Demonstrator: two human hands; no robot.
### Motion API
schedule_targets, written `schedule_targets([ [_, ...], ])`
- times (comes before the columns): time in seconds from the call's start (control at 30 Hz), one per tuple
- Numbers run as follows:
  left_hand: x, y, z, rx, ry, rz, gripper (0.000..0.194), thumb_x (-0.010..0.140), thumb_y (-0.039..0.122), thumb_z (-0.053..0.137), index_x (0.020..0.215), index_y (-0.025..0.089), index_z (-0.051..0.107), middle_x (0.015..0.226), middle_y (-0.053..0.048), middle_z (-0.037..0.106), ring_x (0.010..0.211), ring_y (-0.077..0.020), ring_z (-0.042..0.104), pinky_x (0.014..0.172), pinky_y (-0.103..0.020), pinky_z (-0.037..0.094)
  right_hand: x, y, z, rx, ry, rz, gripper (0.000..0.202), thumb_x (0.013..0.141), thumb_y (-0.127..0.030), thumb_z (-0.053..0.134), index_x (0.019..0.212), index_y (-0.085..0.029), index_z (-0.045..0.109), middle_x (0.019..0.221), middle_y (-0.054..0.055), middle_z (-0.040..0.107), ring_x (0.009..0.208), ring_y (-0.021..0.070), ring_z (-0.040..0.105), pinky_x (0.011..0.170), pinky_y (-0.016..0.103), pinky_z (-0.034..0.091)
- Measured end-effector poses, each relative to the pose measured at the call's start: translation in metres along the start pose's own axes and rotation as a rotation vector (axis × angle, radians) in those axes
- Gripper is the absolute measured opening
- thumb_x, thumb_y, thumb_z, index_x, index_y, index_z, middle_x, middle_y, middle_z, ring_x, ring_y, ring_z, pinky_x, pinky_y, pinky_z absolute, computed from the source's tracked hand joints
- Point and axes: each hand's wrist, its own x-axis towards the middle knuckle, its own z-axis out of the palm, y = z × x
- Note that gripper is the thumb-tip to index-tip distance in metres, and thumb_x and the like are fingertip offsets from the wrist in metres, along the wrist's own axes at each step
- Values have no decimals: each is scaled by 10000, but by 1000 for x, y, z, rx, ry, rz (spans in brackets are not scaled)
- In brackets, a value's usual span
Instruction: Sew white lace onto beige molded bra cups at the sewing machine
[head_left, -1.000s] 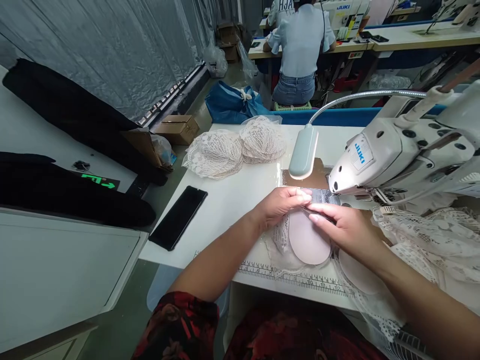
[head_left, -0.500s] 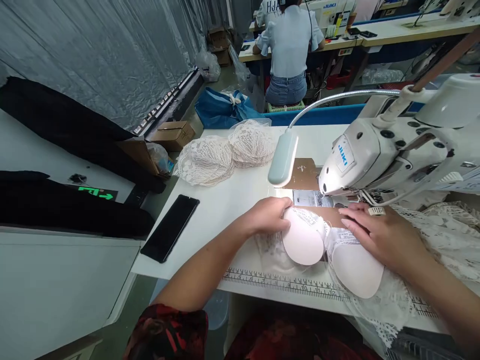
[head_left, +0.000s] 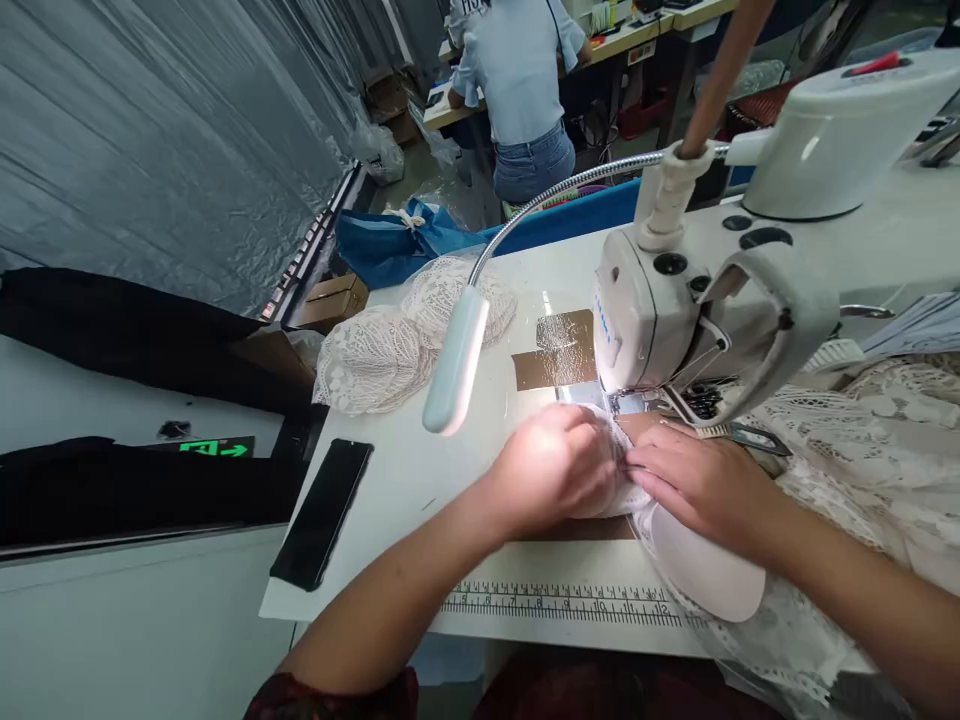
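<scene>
A white lace bra (head_left: 709, 568) with pale moulded cups lies on the sewing table beneath the machine head. My left hand (head_left: 555, 462), slightly blurred, is closed around its left cup and hides most of that cup. At the lace between the cups, the fingertips of my right hand (head_left: 697, 478) pinch the edge close to my left fingers. The right cup hangs below my right palm. Just behind both hands is the needle area of the white sewing machine (head_left: 626, 315); the bra's edge lies by the presser foot, though whether it is under it I cannot tell.
A lamp head (head_left: 456, 365) on a bendy neck hangs above the table. Lace pieces (head_left: 375, 360) are heaped at the back left, a black phone (head_left: 322, 515) lies at the left edge, and more lace (head_left: 862, 440) is piled right. A printed ruler (head_left: 562, 603) runs along the front.
My left hand has moved over the left cup and folded it toward the needle area. My right fingers have come in to the lace between the cups. The view has shifted closer to the machine.
</scene>
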Motion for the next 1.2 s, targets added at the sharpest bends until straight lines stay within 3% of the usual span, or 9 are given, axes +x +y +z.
schedule_targets([
  [0.1,-7,9,16,50,-35,14,340,885,320,566,1124,85,630,1223,-162,613,1113,-286,585,986,-407,516,1,-3,1,-77,30,39,265,956,-255,428,1043,-177,666,880,80,670,743,192,620,634,307,418],
  [0.2,-5,6,21,82,-63,18,438,859,256,564,1235,33,585,1336,-193,564,1215,-313,548,1057,-419,479,3,-7,2,-197,72,31,306,942,-229,429,1140,-149,648,972,117,688,694,193,623,580,311,393],
  [0.37,4,-9,13,65,-155,44,508,834,205,545,1310,27,543,1399,-212,525,1282,-315,517,1101,-451,443,5,-12,2,-251,105,60,301,913,-201,456,1093,-117,682,1062,154,701,628,185,599,537,320,381],
  [0.57,19,-25,1,52,-217,153,515,803,161,548,1314,104,558,1386,-172,549,1262,-294,535,1090,-461,440,10,-14,4,-246,109,112,304,919,-220,453,1076,-115,691,1176,147,687,754,208,639,553,315,406],
  [0.67,23,-30,-3,85,-243,186,444,810,172,559,1246,110,613,1318,-166,599,1215,-295,559,1074,-450,447,11,-14,4,-242,112,130,284,914,-206,464,1063,-132,695,1136,113,704,805,217,637,553,316,384],
  [0.8,22,-30,-7,115,-225,213,383,847,154,526,1215,122,627,1301,-160,603,1189,-285,561,1043,-449,453,4,-11,6,-199,124,56,293,941,-202,426,1081,-153,680,1107,119,690,719,186,588,563,323,337],
  [0.97,21,-23,-6,99,-166,313,270,959,207,431,1017,115,678,1093,-147,680,1007,-233,621,938,-379,489,-6,-8,9,-18,77,-63,280,950,-185,398,1001,-186,674,840,67,641,701,181,544,615,322,330],
  [1.07,22,-23,1,92,-142,324,275,979,271,438,1073,131,654,1012,-132,685,956,-223,626,872,-362,505,-6,-8,7,31,44,-62,265,946,-193,410,990,-196,671,794,50,616,704,183,544,623,320,345],
  [1.2,19,-29,13,129,-124,328,288,989,286,437,1186,171,612,1136,-140,660,1097,-244,595,927,-391,488,-2,-6,4,-20,103,-34,299,955,-177,387,1025,-195,677,904,71,675,725,171,584,664,321,397],
])
